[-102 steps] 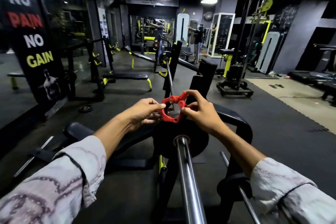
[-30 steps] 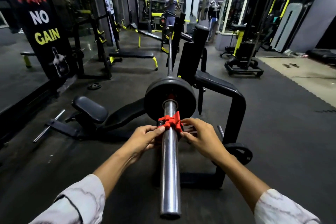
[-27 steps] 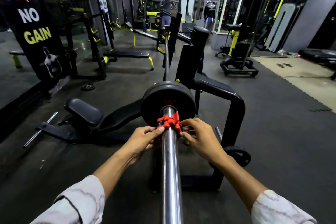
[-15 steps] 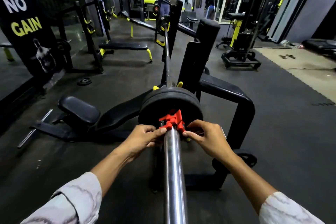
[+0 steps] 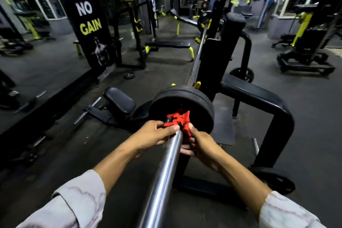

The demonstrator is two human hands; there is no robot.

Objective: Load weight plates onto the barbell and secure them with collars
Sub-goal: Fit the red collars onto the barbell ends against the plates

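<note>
A chrome barbell sleeve (image 5: 164, 176) runs from the bottom of the frame up to black weight plates (image 5: 199, 103) stacked on it. A red collar (image 5: 178, 119) sits around the sleeve right against the nearest plate. My left hand (image 5: 153, 136) pinches the collar's left side. On the other side of the sleeve, my right hand (image 5: 200, 145) grips the collar's right side and lever. The bar's thin shaft (image 5: 197, 55) continues beyond the plates over a bench rack.
A black rack frame (image 5: 266, 102) stands right of the plates, with a spare plate (image 5: 277, 181) on a low peg. A bench pad (image 5: 119, 101) lies left. A small plate (image 5: 129, 75) rests on the floor. Other benches and people stand far back.
The red collar went from held in the air onto the sleeve, then slid forward up against the plates. Both hands travelled with it. The view has tilted and swung slightly.
</note>
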